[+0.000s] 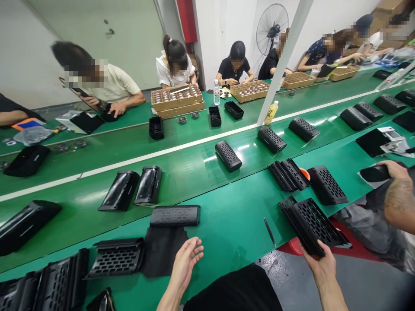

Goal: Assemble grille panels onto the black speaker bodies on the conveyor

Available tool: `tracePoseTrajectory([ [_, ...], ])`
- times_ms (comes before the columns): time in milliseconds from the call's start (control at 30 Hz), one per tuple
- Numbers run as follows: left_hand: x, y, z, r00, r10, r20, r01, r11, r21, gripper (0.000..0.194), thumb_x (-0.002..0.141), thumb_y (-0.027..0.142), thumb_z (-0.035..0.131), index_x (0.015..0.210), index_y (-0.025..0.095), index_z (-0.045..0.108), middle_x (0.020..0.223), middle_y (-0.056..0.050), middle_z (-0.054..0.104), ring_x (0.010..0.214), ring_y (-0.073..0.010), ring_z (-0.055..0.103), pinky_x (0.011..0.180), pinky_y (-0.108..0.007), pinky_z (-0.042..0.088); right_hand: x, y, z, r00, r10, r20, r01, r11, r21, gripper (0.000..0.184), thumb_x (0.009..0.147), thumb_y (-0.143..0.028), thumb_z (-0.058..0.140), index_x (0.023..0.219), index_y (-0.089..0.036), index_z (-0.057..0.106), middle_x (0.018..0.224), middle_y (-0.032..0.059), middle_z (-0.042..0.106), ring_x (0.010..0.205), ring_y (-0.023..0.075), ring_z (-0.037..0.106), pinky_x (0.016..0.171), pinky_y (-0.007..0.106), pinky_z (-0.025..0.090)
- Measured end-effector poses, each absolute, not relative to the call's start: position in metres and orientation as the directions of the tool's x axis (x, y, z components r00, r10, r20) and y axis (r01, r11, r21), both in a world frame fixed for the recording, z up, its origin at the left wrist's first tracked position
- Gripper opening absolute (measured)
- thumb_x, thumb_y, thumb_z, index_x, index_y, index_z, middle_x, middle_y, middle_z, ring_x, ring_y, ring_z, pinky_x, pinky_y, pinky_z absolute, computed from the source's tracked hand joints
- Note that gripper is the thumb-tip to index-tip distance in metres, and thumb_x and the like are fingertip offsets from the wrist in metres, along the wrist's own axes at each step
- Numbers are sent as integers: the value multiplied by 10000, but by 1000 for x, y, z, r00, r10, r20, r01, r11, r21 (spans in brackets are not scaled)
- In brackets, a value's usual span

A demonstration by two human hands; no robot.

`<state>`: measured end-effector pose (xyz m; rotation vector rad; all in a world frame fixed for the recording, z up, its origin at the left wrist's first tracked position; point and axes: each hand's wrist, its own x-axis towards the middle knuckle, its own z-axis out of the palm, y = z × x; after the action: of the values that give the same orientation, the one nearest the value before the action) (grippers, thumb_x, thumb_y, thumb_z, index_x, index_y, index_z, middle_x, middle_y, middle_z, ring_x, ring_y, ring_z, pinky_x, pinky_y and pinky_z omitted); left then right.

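My right hand [322, 261] grips the lower end of a black perforated shell [319, 222], held tilted over the table's near edge at the right. Another dark strip-like edge shows at its upper left; whether it is a separate piece I cannot tell. My left hand [188, 261] is open and holds nothing, its fingers loosely stretched. Beside it lies a flat black sheet [162, 252], with a closed black perforated housing [175, 215] at the sheet's far edge. Left of the sheet, a curved perforated shell [116, 258] lies on the green table.
More black shells [61, 276] are stacked at the lower left. A black pen-like tool [269, 232] lies mid-table. Housings such as this one [228, 155] sit along the green belt [184, 172]. A co-worker's arm [398, 194] is at right; several people sit opposite. A white post [283, 65] rises beyond.
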<state>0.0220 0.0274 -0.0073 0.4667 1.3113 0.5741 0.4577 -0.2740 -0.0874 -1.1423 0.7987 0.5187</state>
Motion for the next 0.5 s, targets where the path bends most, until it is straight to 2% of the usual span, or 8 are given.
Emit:
tracePoseTrajectory([
  [167,23,19,-14,163,628,-761,-135,778,614,454,715,448,951,998,158,747,1027,-111,778,831,-209,766,707,-303,625,425,-255,-71,599,115,-793,-795,207,-571,382,698,-147,779,1069,-196,703,1025,57,816,978,287,784,934,530,667],
  [333,29,9,-19,200,672,-713,-69,736,673,523,731,583,892,1003,168,726,1046,-112,755,814,-181,740,700,-285,594,404,-131,-64,416,347,-841,-878,-86,-470,299,699,-123,775,983,-163,694,907,55,809,812,245,782,835,430,704],
  [500,8,-3,-34,95,739,-667,-22,671,741,575,726,649,843,999,157,726,1001,-113,743,775,-186,725,651,-292,579,397,-29,-75,311,436,-844,-841,-288,-458,280,741,-119,771,990,-189,664,930,68,784,788,257,766,778,486,709],
])
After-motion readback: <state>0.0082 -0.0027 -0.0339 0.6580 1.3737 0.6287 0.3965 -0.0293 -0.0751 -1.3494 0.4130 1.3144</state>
